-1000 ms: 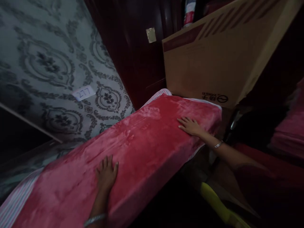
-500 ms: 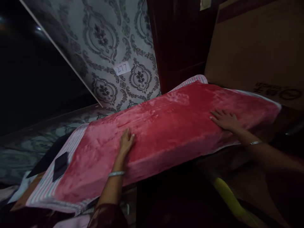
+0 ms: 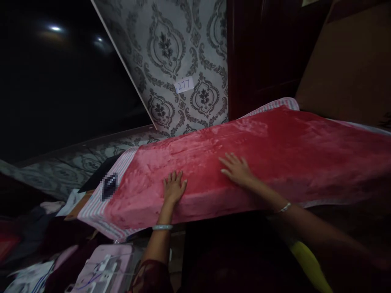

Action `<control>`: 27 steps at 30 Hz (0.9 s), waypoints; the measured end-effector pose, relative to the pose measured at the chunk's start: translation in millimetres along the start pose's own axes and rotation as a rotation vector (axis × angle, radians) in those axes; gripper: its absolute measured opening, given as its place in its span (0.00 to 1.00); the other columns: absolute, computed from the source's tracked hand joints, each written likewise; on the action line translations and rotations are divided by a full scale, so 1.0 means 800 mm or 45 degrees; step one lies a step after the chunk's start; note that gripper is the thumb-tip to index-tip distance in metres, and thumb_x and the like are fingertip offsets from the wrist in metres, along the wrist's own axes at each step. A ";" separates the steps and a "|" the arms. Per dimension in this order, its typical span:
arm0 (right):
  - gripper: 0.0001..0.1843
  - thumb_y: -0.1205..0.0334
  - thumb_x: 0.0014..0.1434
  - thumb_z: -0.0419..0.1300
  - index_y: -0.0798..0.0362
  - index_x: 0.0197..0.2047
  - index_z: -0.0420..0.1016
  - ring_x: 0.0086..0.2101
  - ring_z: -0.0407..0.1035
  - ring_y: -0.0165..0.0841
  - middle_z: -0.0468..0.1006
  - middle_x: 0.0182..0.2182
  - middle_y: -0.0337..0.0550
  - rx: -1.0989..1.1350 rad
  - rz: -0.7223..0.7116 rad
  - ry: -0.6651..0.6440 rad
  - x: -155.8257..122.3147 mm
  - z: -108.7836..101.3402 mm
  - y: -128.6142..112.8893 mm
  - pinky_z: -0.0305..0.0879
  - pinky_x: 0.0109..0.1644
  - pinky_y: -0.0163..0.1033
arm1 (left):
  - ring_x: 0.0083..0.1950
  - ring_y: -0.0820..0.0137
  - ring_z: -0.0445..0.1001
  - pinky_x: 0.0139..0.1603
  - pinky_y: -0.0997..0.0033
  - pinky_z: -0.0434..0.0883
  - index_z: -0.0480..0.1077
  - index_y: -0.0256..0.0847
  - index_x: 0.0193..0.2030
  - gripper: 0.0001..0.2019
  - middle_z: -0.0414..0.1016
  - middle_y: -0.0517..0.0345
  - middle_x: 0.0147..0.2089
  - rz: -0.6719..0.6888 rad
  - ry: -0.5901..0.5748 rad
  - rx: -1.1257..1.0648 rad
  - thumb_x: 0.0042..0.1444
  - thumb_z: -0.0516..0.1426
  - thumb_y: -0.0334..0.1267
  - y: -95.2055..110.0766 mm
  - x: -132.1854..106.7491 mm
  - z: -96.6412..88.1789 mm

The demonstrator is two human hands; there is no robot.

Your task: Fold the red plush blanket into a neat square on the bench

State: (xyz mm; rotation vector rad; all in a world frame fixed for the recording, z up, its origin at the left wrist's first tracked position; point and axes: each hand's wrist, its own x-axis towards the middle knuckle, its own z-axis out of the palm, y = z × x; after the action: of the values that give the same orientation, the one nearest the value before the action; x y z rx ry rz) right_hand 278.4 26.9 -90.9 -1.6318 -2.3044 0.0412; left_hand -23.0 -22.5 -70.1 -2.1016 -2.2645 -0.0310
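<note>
So I'm standing here with this long, thick red plush pad [image 3: 207,162] in front of me, and I'll place everything off the little paper slip [image 3: 184,84] with 277 scrawled on it, stuck to the patterned wallpaper [image 3: 166,44]. The pad runs along right below the slip, stretching well out to both sides of it.

Two bare hands are on it. Left hand [image 3: 174,189] is straight down from the slip, right hand [image 3: 236,169] is down and a bit to the right of it. Both are open, palms down, fingers spread on the plush, not gripping anything. There's a pale bangle [image 3: 162,227] on the left wrist and a silvery one on the right.

A striped cloth [image 3: 93,207] pokes out from under the pad, down-left of the slip, and again over to its right. A dark flat thing [image 3: 109,188] lies on the striped bit at lower left, too pixelated to make out. Further down-left of the slip there's a pink case-like thing [image 3: 120,256], can't tell what exactly. Left of the slip is a big dark glossy panel [image 3: 67,89], right of it dark red woodwork [image 3: 265,53], then a cardboard box [image 3: 351,65] beyond that.
</note>
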 end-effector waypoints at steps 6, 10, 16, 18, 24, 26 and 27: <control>0.32 0.42 0.69 0.46 0.41 0.73 0.59 0.71 0.43 0.50 0.52 0.72 0.44 0.115 -0.252 -0.219 0.002 0.030 -0.101 0.45 0.69 0.68 | 0.78 0.54 0.46 0.74 0.43 0.49 0.53 0.46 0.75 0.30 0.47 0.47 0.78 -0.006 -0.018 0.008 0.69 0.43 0.51 -0.003 -0.002 0.000; 0.30 0.44 0.70 0.45 0.39 0.72 0.60 0.70 0.48 0.47 0.57 0.71 0.44 0.043 -0.154 -0.153 -0.005 0.027 -0.043 0.46 0.69 0.64 | 0.78 0.53 0.45 0.74 0.42 0.48 0.53 0.45 0.75 0.30 0.47 0.46 0.78 0.001 -0.016 0.014 0.69 0.42 0.51 -0.004 -0.001 0.000; 0.32 0.45 0.68 0.44 0.42 0.72 0.61 0.70 0.47 0.49 0.56 0.71 0.44 -0.178 0.322 -0.125 -0.047 0.000 0.141 0.51 0.68 0.64 | 0.78 0.52 0.45 0.73 0.42 0.49 0.52 0.45 0.75 0.30 0.47 0.47 0.78 0.009 -0.015 0.034 0.69 0.42 0.51 -0.004 0.000 0.001; 0.33 0.47 0.68 0.44 0.45 0.72 0.60 0.70 0.47 0.52 0.55 0.71 0.48 -0.208 0.504 -0.077 -0.070 -0.011 0.202 0.50 0.67 0.66 | 0.78 0.51 0.45 0.73 0.41 0.49 0.52 0.44 0.75 0.30 0.47 0.46 0.78 0.014 -0.013 0.029 0.69 0.43 0.51 -0.004 -0.001 0.001; 0.32 0.49 0.69 0.41 0.49 0.71 0.63 0.67 0.52 0.58 0.59 0.69 0.58 -0.246 0.808 0.056 -0.102 -0.035 0.264 0.55 0.61 0.74 | 0.78 0.51 0.46 0.73 0.41 0.50 0.54 0.44 0.75 0.30 0.49 0.46 0.77 0.018 0.022 0.049 0.69 0.43 0.50 -0.005 0.002 0.007; 0.32 0.48 0.70 0.38 0.48 0.71 0.62 0.68 0.51 0.54 0.59 0.69 0.54 -0.223 0.721 0.055 -0.087 -0.035 0.232 0.55 0.65 0.69 | 0.78 0.51 0.46 0.73 0.41 0.50 0.54 0.44 0.75 0.30 0.49 0.46 0.77 0.016 0.024 0.051 0.69 0.44 0.49 -0.006 0.005 0.008; 0.32 0.48 0.70 0.39 0.48 0.72 0.60 0.68 0.50 0.52 0.58 0.70 0.52 -0.204 0.622 0.038 -0.076 -0.034 0.210 0.54 0.66 0.66 | 0.78 0.51 0.46 0.73 0.41 0.50 0.54 0.43 0.75 0.30 0.49 0.45 0.77 0.018 0.021 0.051 0.69 0.44 0.49 -0.007 0.006 0.009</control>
State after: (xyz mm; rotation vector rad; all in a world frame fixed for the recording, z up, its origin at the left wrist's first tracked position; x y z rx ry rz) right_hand 457.5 25.0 -113.7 -2.2233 -1.8747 -0.0586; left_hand -28.9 -18.0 -77.1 -2.0893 -2.2220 -0.0018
